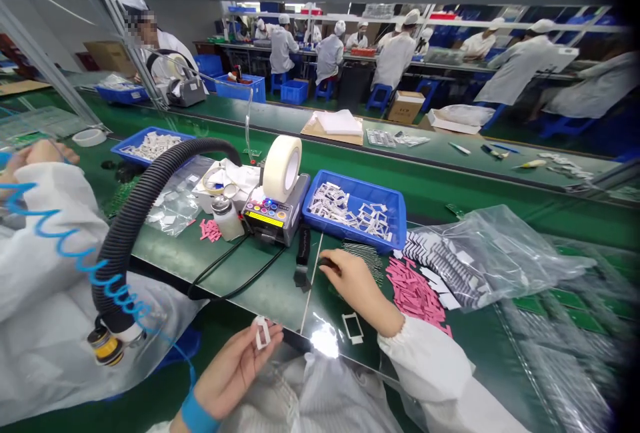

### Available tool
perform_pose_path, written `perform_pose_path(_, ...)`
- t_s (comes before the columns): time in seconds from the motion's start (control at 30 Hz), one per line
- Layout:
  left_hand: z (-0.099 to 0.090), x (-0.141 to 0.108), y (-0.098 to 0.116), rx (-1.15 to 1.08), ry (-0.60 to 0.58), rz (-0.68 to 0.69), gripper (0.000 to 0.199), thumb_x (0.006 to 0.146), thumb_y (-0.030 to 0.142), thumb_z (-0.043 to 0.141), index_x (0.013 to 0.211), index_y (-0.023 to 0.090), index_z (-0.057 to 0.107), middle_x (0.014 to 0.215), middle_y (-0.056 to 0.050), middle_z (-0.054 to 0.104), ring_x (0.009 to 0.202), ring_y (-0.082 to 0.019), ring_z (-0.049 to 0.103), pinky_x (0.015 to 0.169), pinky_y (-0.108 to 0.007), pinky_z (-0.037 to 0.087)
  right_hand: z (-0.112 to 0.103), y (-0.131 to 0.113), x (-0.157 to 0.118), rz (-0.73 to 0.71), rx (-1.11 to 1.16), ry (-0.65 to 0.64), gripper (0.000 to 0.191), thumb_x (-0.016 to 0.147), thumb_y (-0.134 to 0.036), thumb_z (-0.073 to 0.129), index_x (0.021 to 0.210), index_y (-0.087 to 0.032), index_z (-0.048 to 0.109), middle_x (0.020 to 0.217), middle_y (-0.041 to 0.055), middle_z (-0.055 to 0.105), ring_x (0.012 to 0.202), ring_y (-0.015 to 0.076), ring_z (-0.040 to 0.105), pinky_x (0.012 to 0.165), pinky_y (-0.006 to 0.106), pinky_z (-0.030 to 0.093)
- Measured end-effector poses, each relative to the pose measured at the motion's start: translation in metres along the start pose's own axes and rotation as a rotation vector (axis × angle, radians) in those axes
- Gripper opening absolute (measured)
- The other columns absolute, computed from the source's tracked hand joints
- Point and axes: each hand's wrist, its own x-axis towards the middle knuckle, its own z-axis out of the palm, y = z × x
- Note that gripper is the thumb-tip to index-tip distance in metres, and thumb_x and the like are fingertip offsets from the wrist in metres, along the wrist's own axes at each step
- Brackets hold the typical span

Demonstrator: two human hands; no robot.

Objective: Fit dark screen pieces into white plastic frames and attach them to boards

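While a worker at a green assembly bench (260,286) lifts one small white frame (262,333) at lower centre, the left hand (233,373) pinches it between thumb and fingertips. The right hand (353,283) lies palm-down at centre, its fingers drawn together, their tips just beside a stack of dark striped strips (369,261); whether they pinch anything cannot be told. A second white frame (353,328) lies on the bench just below that hand. Above it, one blue tray (350,183) holds dozens of white frames, next to one tape dispenser (275,216) carrying one white tape roll (281,168). One pile of pink strips (415,290) and one clear plastic bag (493,260) sit at right. At left, a co-worker's hand (43,152) and white sleeve (50,220) reach toward a second blue tray (131,141) at upper left, and one black corrugated hose (150,203) arcs across the bench. At least nine white-capped workers (400,53) fill the line beyond, at upper right.
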Motion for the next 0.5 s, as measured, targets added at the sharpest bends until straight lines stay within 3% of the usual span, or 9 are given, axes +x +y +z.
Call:
perform_pose_path(0.1,-0.022,-0.001,0.008,-0.128,0.138,0.079,0.028,0.089,0.013,0.049,0.115,0.003,0.055,0.105,-0.021,0.07,0.104,-0.025,0.064,0.084,-0.03,0.057,0.005,-0.024,0.005,0.033,0.228,-0.08,0.03,0.079,-0.012,0.059,0.108,-0.019,0.062,0.082,0.0019,0.066,0.065,0.0143,0.061,0.067,0.028,0.049)
perform_pose_path(0.2,-0.054,-0.01,0.027,-0.236,0.256,0.253,0.039,0.092,0.014,0.041,0.129,0.005,0.045,0.093,-0.016,0.073,0.091,-0.022,0.07,0.071,-0.026,0.061,0.03,-0.059,0.019,0.031,0.47,-0.272,0.023,0.081,-0.014,0.058,0.103,-0.018,0.064,0.078,0.0002,0.066,0.062,0.0116,0.064,0.062,0.023,0.051)
perform_pose_path(0.33,-0.101,-0.032,0.056,-0.321,0.382,0.45,0.043,0.095,0.013,0.032,0.137,0.013,0.038,0.077,-0.005,0.074,0.071,-0.014,0.071,0.061,-0.018,0.059,0.096,-0.111,0.04,0.043,0.707,-0.59,0.022,0.081,-0.008,0.056,0.1,-0.015,0.065,0.063,-0.0035,0.06,0.059,0.0105,0.065,0.059,0.021,0.052)
perform_pose_path(0.43,-0.126,-0.047,0.068,-0.324,0.44,0.511,0.043,0.093,0.011,0.034,0.136,0.011,0.039,0.075,-0.008,0.074,0.069,-0.016,0.071,0.06,-0.022,0.06,0.159,-0.149,0.042,0.093,0.789,-0.816,0.018,0.076,-0.001,0.061,0.09,-0.012,0.066,0.051,-0.0062,0.055,0.051,0.0103,0.062,0.054,0.02,0.051)
perform_pose_path(0.5,-0.135,-0.052,0.072,-0.306,0.444,0.542,0.041,0.092,0.009,0.037,0.132,0.011,0.045,0.077,-0.008,0.074,0.071,-0.017,0.071,0.063,-0.024,0.06,0.194,-0.169,0.036,0.144,0.821,-0.894,0.015,0.075,0.001,0.062,0.085,-0.01,0.065,0.049,-0.0071,0.054,0.049,0.0092,0.06,0.055,0.021,0.052)
